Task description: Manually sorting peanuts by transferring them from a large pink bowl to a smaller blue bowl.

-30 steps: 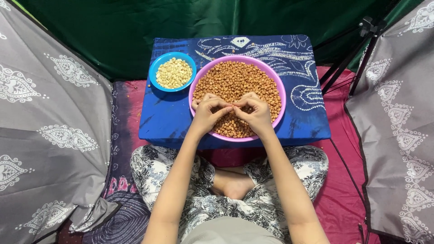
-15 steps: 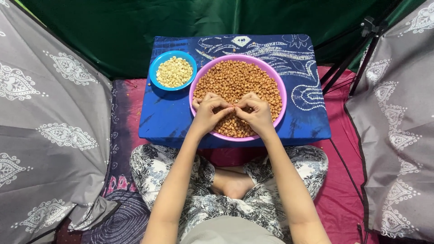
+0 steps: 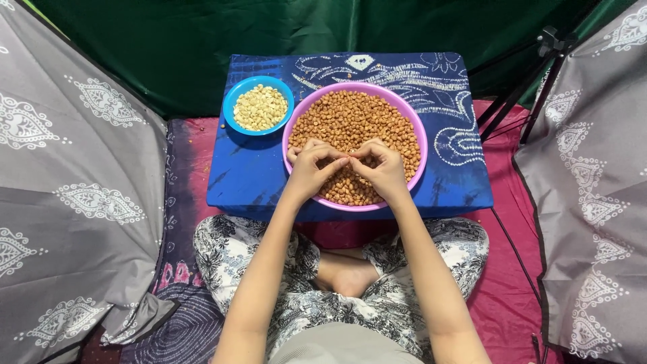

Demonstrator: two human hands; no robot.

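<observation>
The person sat cross-legged on the floor in black-and-white flowered trousers [image 3: 236, 259], both forearms stretched forward over the knees. Just past the knees stood a low table [image 3: 249, 182] covered with blue patterned cloth. The left hand [image 3: 309, 170] and the right hand [image 3: 385, 168] hung together over the near half of a wide pink bowl [image 3: 418, 162] heaped with brown-skinned peanuts [image 3: 354, 118]. The thumbs and forefingers of both hands met at one point between them, and each grip was pinched shut there on a single peanut [image 3: 348, 160], so small that I could barely make it out. The other fingers curled loosely above the heap.

Beyond the left hand, touching the pink bowl's rim on its far left side, sat a smaller blue bowl [image 3: 232, 102] holding pale skinned peanuts [image 3: 259, 108]. A few loose bits lay on the cloth beside it.

Grey patterned fabric [image 3: 74, 175] hung on either side, a black tripod [image 3: 532, 74] stood at the far right, and a green curtain [image 3: 202, 34] closed off the back.
</observation>
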